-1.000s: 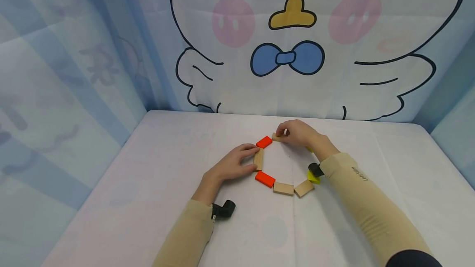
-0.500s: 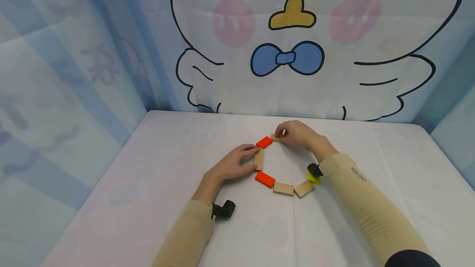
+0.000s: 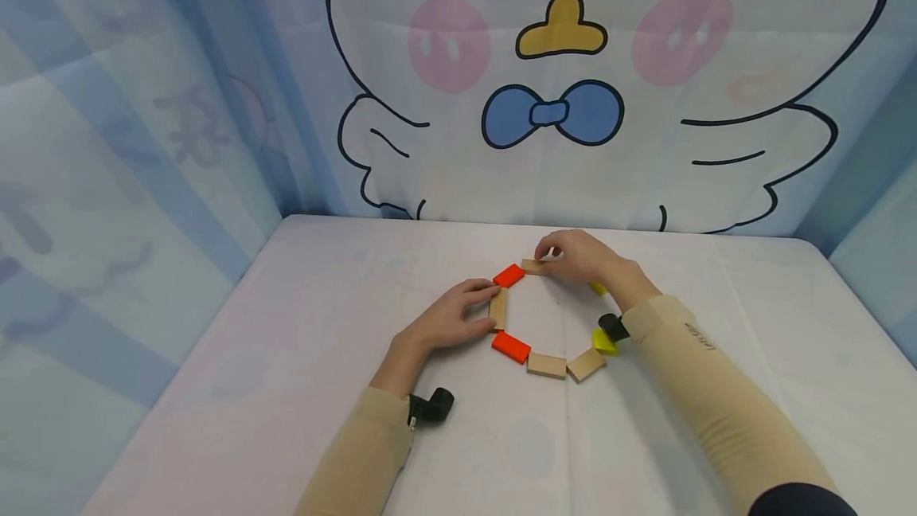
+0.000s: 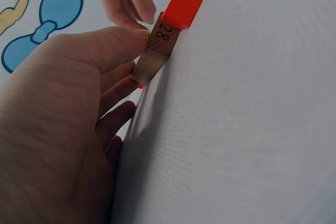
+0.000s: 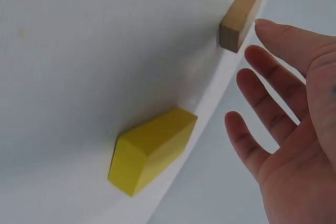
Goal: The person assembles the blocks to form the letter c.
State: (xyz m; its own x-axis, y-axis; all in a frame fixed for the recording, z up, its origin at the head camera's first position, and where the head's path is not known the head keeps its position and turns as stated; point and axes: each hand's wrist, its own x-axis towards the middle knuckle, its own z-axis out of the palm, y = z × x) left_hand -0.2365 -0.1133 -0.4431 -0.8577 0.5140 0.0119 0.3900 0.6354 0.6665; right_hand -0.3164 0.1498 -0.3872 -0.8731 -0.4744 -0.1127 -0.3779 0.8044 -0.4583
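Wooden blocks lie in a rough ring on the white-covered table. My left hand (image 3: 451,315) stays at the ring's left side, its thumb and fingertips touching a plain wooden block (image 3: 498,309) marked 28. Red blocks lie at both ends of it, one farther off (image 3: 509,275) and one nearer (image 3: 512,347). At the far side, my right hand (image 3: 573,255) is beside another plain block (image 3: 532,267). In the right wrist view, its spread fingers and thumb stand just off that plain block (image 5: 242,17). A yellow block (image 5: 152,150) sits apart from it there.
Two plain blocks, one at the front (image 3: 547,365) and another angled beside it (image 3: 587,365), continue the ring. A yellow block (image 3: 604,342) lies near the right wrist camera (image 3: 613,327). A cartoon-printed curtain (image 3: 559,181) hangs behind the table.
My right hand has shifted slightly right, and more of the plain block at the far side shows beside its fingers. The left hand keeps its place.
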